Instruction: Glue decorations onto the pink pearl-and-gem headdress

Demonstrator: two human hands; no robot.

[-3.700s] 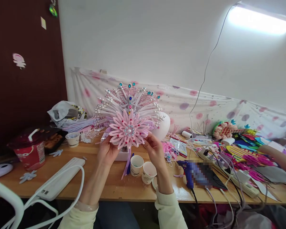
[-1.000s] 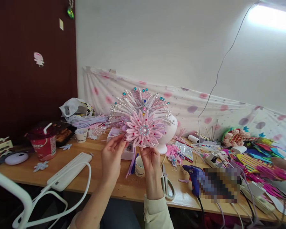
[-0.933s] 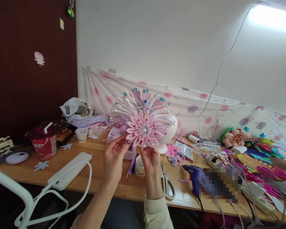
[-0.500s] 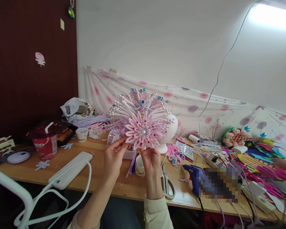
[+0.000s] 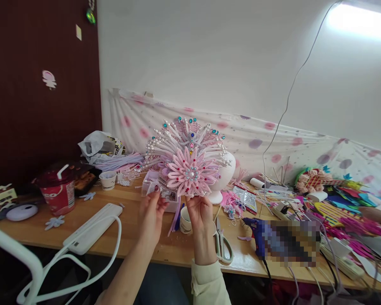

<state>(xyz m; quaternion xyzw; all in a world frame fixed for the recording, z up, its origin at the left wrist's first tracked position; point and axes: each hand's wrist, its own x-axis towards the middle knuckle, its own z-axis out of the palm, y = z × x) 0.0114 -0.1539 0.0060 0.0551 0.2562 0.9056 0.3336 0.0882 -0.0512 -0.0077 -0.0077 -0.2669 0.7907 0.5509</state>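
Observation:
I hold up a pink flower headpiece [image 5: 190,169] with pearl-tipped white spokes and blue gems, in front of a white foam head [image 5: 224,176] on the wooden table [image 5: 120,237]. My right hand [image 5: 200,216] grips the headpiece from below, fingers closed on its lower edge. My left hand [image 5: 150,216] sits just left of it, fingers loosely apart near the lower left petals; whether they touch is unclear. A paper cup [image 5: 184,220] stands right behind my hands.
Scissors [image 5: 221,243] and a blue glue gun [image 5: 257,233] lie to the right, with cables and colourful foam pieces [image 5: 339,212] beyond. A white power strip [image 5: 90,226], a red cup [image 5: 59,192] and a plastic bag [image 5: 98,148] are on the left. Another person's arm [image 5: 377,214] is at far right.
My right hand moved from the headpiece's right side to beneath it. My left hand has slipped down a little from the petals. The view shifted slightly.

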